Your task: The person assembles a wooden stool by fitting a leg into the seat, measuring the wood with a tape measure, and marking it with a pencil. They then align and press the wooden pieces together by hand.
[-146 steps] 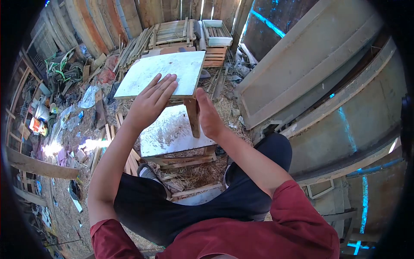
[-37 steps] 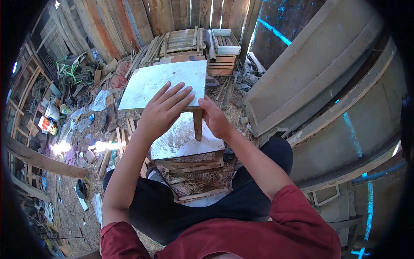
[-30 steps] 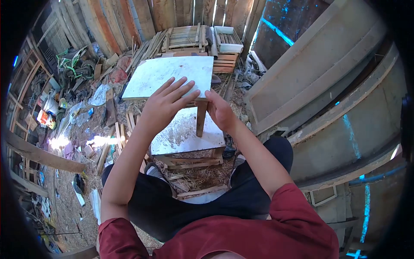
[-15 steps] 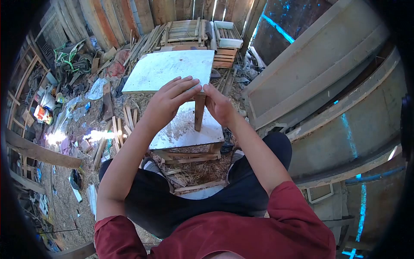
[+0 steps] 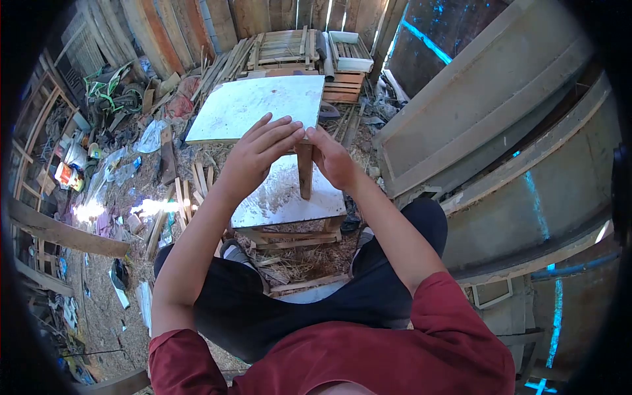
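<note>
A small wooden table with a white top board [image 5: 257, 105] and a white lower shelf [image 5: 289, 194] stands in front of me. My left hand [image 5: 257, 155] lies on the near edge of the top board with its fingers curled over it. At the near right corner, above the wooden leg [image 5: 305, 172], my right hand [image 5: 331, 158] grips the board's edge. Both forearms reach forward over my dark trousers.
Stacked wooden crates [image 5: 299, 49] and planks stand behind the table against a plank wall. Scrap wood, bags and litter [image 5: 112, 151] cover the straw floor to the left. Large grey panels [image 5: 474, 112] lean at the right. Loose slats [image 5: 289, 253] lie under the table.
My left hand has slid from flat on the top board back to its near edge, fingers curling. My right hand has risen from the leg to the board's corner. The view shifted slightly.
</note>
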